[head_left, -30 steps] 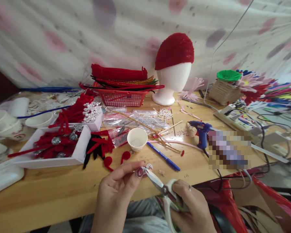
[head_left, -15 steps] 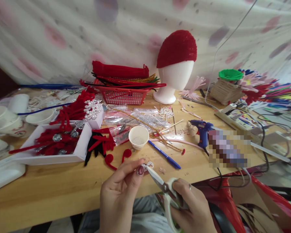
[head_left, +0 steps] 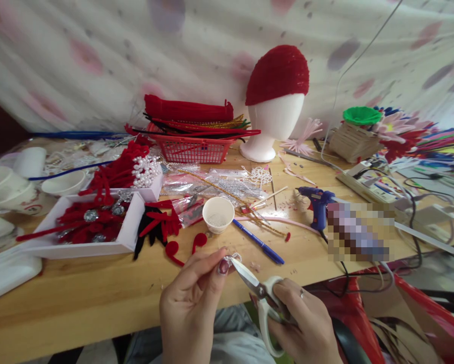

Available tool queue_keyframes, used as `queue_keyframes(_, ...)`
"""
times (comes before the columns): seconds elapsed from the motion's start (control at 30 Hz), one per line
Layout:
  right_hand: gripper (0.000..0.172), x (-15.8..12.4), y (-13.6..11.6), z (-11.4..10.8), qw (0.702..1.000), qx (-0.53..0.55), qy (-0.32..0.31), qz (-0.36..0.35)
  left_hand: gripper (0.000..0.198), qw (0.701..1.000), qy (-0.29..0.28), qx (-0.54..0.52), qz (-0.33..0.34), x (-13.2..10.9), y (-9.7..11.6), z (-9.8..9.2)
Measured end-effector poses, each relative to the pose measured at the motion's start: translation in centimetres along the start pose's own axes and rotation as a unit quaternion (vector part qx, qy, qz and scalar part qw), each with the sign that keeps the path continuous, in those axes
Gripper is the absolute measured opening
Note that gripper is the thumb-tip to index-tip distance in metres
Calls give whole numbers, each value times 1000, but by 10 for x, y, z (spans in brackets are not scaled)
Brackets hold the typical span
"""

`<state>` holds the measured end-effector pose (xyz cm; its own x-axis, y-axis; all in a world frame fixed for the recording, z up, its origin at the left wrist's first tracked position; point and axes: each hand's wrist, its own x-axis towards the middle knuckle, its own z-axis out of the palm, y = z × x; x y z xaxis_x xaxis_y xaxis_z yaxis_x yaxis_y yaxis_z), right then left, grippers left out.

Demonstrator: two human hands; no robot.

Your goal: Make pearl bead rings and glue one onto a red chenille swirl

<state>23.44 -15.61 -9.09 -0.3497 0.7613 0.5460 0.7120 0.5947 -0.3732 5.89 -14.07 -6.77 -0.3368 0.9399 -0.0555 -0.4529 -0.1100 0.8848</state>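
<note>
My left hand pinches a small beaded piece of tiny pale beads, partly hidden by the fingertips. White-handled scissors are in my right hand, its fingers through the handles. Their blade tips touch or nearly touch the beads beside my left thumb. Just beyond my hands stands a white paper cup with small beads inside. A blue pen lies to the right of the cup, and two curled red fuzzy stems lie to its left.
White box with red fuzzy pieces at left; red basket of stems behind. A foam head wears a red cap. The blue glue gun, cables and a power strip are at right. A blurred patch covers something beside the glue gun.
Both hands, the beads and the scissors appear slightly farther right, while the whole view has shifted a little. The grips look the same.
</note>
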Motion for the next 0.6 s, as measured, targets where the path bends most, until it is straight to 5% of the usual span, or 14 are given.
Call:
queue_keyframes(0.23, 15, -2, -3, -3, 1000, -11, 17, 12, 17, 998, 18, -33, -56, 1, 2, 1)
queue_keyframes(0.33, 2, -7, 6, -4, 991, -19, 55, 122, 23, 992, 39, -50, -111, 5, 5, -1)
queue_keyframes(0.5, 24, -4, 34, -12, 939, -85, 59, 327, 26, 990, 65, -46, -117, 10, 2, -9)
queue_keyframes(0.6, 33, 2, 49, -16, 911, -145, 49, 383, 26, 993, 53, 24, -101, 12, -2, -18)
